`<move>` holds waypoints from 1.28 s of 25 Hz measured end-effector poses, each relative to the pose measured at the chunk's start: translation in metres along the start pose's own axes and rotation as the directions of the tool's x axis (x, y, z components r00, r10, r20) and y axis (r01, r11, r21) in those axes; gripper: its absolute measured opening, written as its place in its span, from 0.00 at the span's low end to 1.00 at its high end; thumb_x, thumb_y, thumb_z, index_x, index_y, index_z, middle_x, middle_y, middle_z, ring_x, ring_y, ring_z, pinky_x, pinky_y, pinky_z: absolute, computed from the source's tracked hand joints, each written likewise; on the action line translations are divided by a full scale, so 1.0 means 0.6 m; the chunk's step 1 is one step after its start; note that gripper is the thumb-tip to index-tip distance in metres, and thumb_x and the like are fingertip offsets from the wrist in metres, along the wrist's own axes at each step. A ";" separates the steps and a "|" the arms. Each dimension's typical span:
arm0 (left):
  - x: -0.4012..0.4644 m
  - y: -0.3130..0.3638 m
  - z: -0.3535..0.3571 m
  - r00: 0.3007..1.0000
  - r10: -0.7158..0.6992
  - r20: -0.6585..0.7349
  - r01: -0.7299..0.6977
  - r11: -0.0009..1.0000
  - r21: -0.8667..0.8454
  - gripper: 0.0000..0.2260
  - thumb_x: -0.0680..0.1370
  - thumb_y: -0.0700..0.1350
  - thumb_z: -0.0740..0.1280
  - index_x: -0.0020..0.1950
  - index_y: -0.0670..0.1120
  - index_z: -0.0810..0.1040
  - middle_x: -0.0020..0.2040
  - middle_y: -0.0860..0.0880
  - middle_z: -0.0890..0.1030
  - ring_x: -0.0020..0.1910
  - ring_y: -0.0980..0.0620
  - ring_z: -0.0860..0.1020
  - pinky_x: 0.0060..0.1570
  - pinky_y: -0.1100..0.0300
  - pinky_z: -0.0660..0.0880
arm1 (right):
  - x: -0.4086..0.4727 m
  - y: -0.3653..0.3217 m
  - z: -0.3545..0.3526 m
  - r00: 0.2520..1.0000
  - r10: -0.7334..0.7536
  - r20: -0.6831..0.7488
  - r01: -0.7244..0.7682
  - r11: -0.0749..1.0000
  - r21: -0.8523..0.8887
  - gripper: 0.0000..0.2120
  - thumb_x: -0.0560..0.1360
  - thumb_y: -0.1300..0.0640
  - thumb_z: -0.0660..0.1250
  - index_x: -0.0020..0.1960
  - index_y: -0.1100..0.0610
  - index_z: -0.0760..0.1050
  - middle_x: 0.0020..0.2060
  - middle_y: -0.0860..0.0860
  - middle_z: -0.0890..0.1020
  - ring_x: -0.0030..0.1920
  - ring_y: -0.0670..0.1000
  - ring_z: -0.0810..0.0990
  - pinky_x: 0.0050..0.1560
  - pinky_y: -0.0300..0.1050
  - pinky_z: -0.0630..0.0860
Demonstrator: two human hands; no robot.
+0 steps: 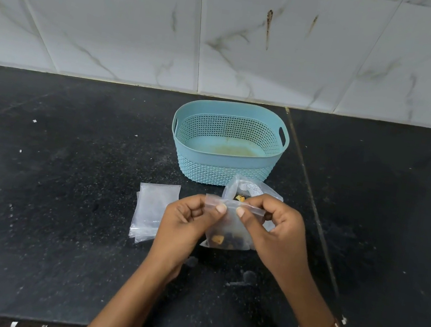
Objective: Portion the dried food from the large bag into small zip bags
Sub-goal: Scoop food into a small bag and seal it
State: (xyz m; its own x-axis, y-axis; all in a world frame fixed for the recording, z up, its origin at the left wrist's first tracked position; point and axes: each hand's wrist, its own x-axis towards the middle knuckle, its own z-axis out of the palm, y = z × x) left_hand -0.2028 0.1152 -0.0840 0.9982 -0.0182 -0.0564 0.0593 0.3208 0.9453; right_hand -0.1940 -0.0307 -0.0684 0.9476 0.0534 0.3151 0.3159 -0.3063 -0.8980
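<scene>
A small clear zip bag (229,232) hangs between my hands above the black counter, with dark and yellow dried food at its bottom. My left hand (186,220) pinches the zip strip near its left end. My right hand (274,228) pinches the same strip toward the right. Behind them lies the large clear bag (247,189), crumpled, with a bit of yellow food showing at its mouth. A stack of empty small zip bags (153,210) lies flat to the left of my left hand.
A light blue perforated plastic basket (225,164) stands behind the bags, with nothing in it but a stain on its floor. The black stone counter (64,196) has white crumbs and a seam (312,200) running diagonally on the right. A tiled wall rises behind.
</scene>
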 end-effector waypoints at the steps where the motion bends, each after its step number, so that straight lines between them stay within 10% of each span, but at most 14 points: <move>1: 0.001 0.001 -0.003 1.000 0.004 -0.014 -0.004 1.000 -0.003 0.03 0.67 0.44 0.70 0.37 0.47 0.82 0.34 0.48 0.83 0.34 0.53 0.80 0.39 0.58 0.77 | 0.002 0.001 -0.004 1.000 0.009 0.007 -0.009 1.000 0.008 0.03 0.69 0.61 0.68 0.36 0.58 0.78 0.30 0.49 0.80 0.33 0.44 0.76 0.33 0.31 0.71; 12: 0.024 0.009 -0.016 0.988 0.146 -0.044 -0.133 0.968 0.215 0.12 0.71 0.28 0.67 0.33 0.42 0.75 0.27 0.55 0.79 0.27 0.63 0.74 0.32 0.72 0.72 | 0.013 0.010 -0.011 0.996 0.049 0.070 -0.047 0.998 -0.035 0.08 0.69 0.63 0.71 0.36 0.51 0.77 0.30 0.43 0.80 0.37 0.39 0.77 0.37 0.28 0.71; 32: 0.050 -0.003 -0.019 0.983 0.179 0.048 -0.185 0.954 0.236 0.02 0.68 0.40 0.67 0.37 0.45 0.76 0.31 0.55 0.77 0.33 0.57 0.72 0.35 0.70 0.70 | 0.045 0.029 0.014 0.992 -0.040 0.116 0.041 0.999 -0.006 0.02 0.69 0.60 0.67 0.37 0.56 0.77 0.32 0.47 0.79 0.37 0.45 0.77 0.40 0.36 0.73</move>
State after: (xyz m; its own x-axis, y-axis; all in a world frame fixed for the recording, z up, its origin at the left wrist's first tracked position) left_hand -0.1729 0.1248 -0.0909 0.9916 -0.0057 0.1291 -0.1281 0.0858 0.9880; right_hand -0.1623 -0.0264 -0.0781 0.9333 0.1752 0.3133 0.3543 -0.3095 -0.8824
